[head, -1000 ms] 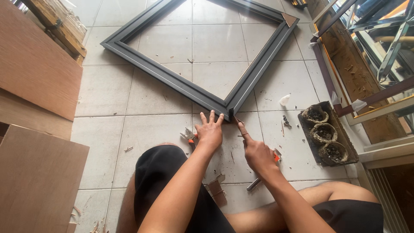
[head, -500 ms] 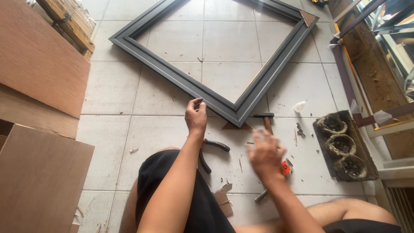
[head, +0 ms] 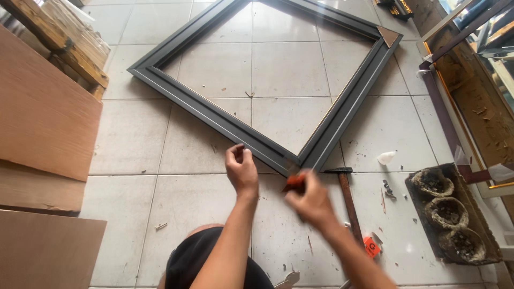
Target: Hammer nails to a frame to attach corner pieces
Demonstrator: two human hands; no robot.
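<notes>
Grey frame (head: 267,80): flat on tiled floor (head: 134,155), near corner between our hands. Left hand (head: 241,167): fingers pinched on something small at rail edge. Right hand (head: 308,200): blurred, gripping small reddish-brown piece (head: 294,183) beside corner. Hammer (head: 345,192) alongside. We judge: seat piece square, steady frame.

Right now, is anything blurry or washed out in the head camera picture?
In the head view, the right hand is smeared by motion blur, and so is the reddish thing it holds; the left hand and grey frame look sharp. Even daylight, soft shadows, mild glare on the floor tiles; wide-angle bending shows at the edges.
</notes>
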